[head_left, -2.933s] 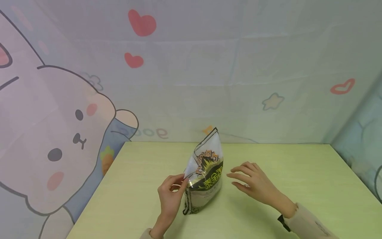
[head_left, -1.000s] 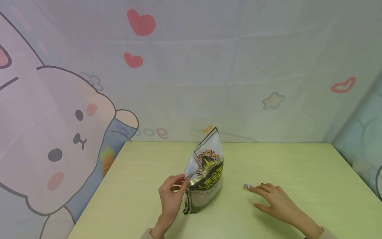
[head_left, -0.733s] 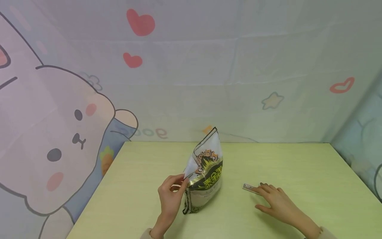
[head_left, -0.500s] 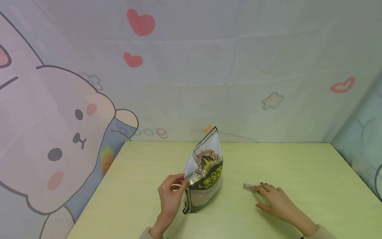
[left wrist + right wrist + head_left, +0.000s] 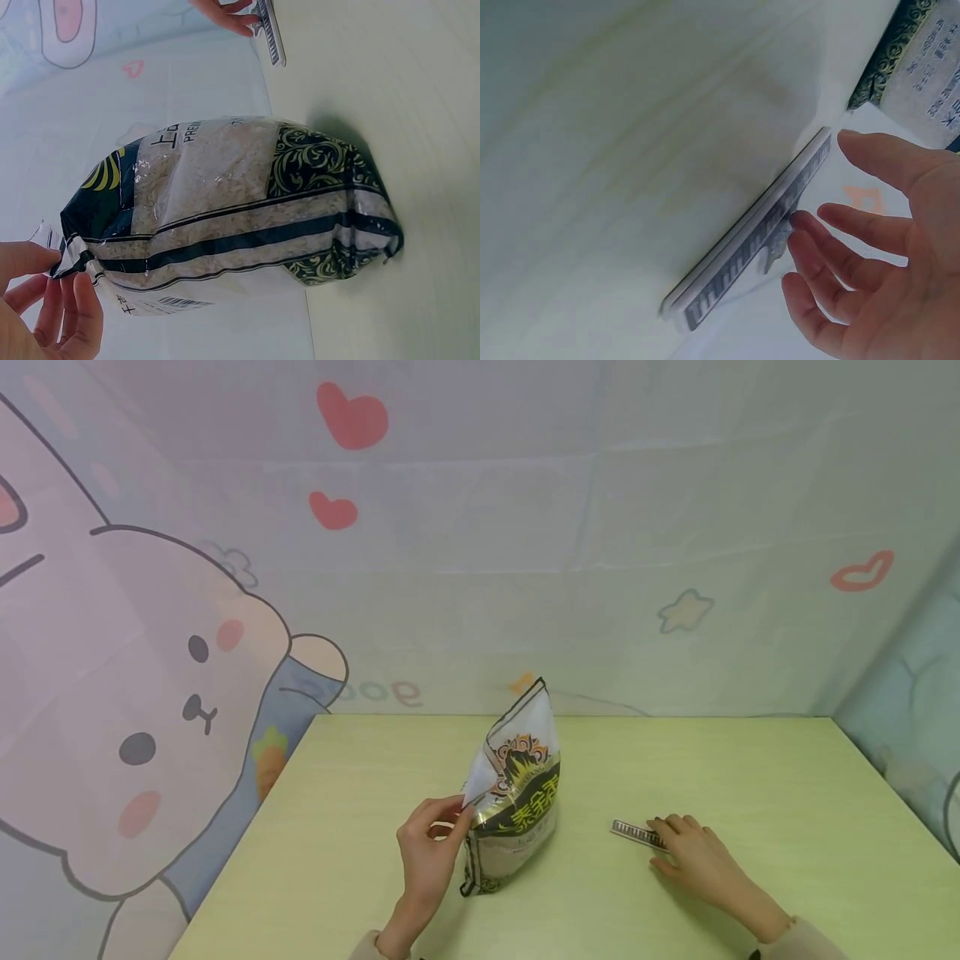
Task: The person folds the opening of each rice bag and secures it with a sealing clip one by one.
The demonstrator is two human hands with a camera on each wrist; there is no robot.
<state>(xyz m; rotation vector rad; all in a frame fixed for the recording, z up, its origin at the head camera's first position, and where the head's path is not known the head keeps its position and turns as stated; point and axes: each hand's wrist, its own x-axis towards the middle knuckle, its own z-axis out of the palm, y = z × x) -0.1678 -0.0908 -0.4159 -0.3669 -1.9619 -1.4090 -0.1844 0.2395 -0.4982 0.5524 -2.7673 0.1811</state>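
Note:
A bag of rice (image 5: pixel 517 827) stands on the table, its white top folded and pointed. My left hand (image 5: pixel 431 852) pinches the bag's near upper edge between thumb and fingers; the left wrist view shows that pinched corner at the bag's left end. To the bag's right lies a slim clip (image 5: pixel 637 833) with a piano-key pattern and, in the right wrist view, a grey tab on its side. My right hand (image 5: pixel 697 864) is over the clip's right end, fingers loosely bent. Fingertips (image 5: pixel 799 221) come close to the tab; whether they touch is unclear.
The pale yellow-green table (image 5: pixel 337 827) stretches back to a printed cloth backdrop (image 5: pixel 480 568) with a rabbit, hearts and a star. Another cloth (image 5: pixel 907 693) hangs along the right side.
My right hand has moved from beside the bag to the right, and lately a little further right, with its thumb nearer the clip. More of the clip shows. My left hand keeps its pinch.

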